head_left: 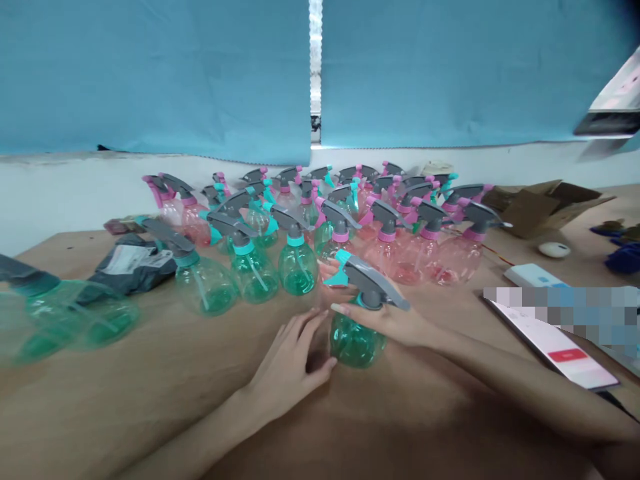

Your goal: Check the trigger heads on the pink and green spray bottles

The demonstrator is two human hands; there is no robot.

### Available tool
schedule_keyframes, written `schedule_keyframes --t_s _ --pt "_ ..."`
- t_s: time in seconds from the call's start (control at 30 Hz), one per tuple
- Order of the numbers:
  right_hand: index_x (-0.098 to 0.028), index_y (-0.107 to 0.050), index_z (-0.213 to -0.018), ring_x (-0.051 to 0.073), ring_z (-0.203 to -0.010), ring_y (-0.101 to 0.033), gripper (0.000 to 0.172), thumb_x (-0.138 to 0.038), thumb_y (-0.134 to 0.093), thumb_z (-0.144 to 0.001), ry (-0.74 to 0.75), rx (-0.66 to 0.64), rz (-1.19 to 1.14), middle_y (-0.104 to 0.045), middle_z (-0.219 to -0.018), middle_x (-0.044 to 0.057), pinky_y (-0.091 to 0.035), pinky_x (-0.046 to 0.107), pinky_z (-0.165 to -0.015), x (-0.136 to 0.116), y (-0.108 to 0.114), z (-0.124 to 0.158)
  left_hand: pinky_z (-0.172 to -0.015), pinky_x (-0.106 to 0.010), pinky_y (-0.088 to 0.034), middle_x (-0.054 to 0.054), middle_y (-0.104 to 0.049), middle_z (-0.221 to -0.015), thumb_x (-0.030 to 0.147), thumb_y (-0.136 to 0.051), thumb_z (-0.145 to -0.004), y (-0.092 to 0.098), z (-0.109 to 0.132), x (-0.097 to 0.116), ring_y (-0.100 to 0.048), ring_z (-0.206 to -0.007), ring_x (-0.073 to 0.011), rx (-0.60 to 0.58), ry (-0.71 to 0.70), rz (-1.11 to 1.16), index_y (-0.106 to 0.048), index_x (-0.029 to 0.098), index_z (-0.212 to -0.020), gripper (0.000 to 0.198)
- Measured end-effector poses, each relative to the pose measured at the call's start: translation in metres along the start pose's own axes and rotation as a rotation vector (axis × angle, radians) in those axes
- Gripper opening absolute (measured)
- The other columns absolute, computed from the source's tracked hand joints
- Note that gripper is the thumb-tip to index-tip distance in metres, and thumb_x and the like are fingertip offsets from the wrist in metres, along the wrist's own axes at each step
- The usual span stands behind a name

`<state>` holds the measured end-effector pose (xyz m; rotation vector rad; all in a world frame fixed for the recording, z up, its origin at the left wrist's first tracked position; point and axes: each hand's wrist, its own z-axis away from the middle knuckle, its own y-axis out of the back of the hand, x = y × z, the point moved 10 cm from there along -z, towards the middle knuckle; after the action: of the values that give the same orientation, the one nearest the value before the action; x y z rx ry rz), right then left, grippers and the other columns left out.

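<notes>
A green spray bottle (359, 341) with a turquoise collar and a grey-and-turquoise trigger head stands upright on the wooden table in front of me. My right hand (383, 321) is wrapped round its neck, just under the trigger head, with some fingers hidden behind it. To the left of the bottle is my left hand (295, 357), its fingers curved and the thumb apart from them. Its fingertips are close to the bottle's side; whether they touch it I cannot tell. Beyond my hands stands another green spray bottle (298, 268), beside a pink spray bottle (383, 253).
Several more green and pink spray bottles fill the back of the table (165, 400). A dark plastic parcel (133, 267) lies at left. On the right are a phone (555, 343), a white box (535, 275), a white mouse (554, 249) and an open cardboard box (543, 210).
</notes>
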<state>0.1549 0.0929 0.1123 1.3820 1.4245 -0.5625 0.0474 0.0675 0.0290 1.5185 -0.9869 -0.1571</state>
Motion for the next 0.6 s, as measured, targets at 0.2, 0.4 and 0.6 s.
schedule_keyframes --t_s 0.2,0.4,0.6 --pt "-0.027 -0.053 -0.119 0.019 -0.088 -0.067 0.045 -0.033 -0.067 -0.076 0.046 0.026 0.023 -0.065 -0.114 0.002 -0.058 0.036 -0.077 0.004 -0.021 -0.007 -0.098 -0.052 -0.037 -0.015 -0.042 -0.131 0.029 -0.062 -0.079 0.013 0.012 0.009 -0.042 -0.122 -0.0328 0.114 0.009 0.171 -0.020 0.023 -0.136 0.072" --pt "-0.027 -0.048 -0.127 0.012 -0.069 -0.060 0.053 -0.037 -0.064 -0.078 0.136 0.022 0.137 -0.066 -0.106 0.001 -0.055 0.027 -0.061 -0.012 -0.061 -0.017 -0.101 -0.051 -0.034 -0.015 -0.039 -0.133 0.036 -0.061 -0.082 0.034 0.040 -0.004 -0.037 -0.126 -0.0315 0.233 0.085 0.237 -0.020 0.021 -0.136 0.070" --pt "-0.028 -0.047 -0.129 0.008 -0.050 -0.045 0.058 -0.048 -0.062 -0.077 0.136 -0.064 0.164 -0.064 -0.086 -0.001 -0.048 0.026 -0.050 -0.021 -0.115 -0.034 -0.101 -0.050 -0.035 -0.011 -0.042 -0.128 0.038 -0.061 -0.085 0.057 0.076 -0.030 -0.040 -0.122 -0.0293 0.302 0.232 0.283 -0.027 0.023 -0.133 0.061"
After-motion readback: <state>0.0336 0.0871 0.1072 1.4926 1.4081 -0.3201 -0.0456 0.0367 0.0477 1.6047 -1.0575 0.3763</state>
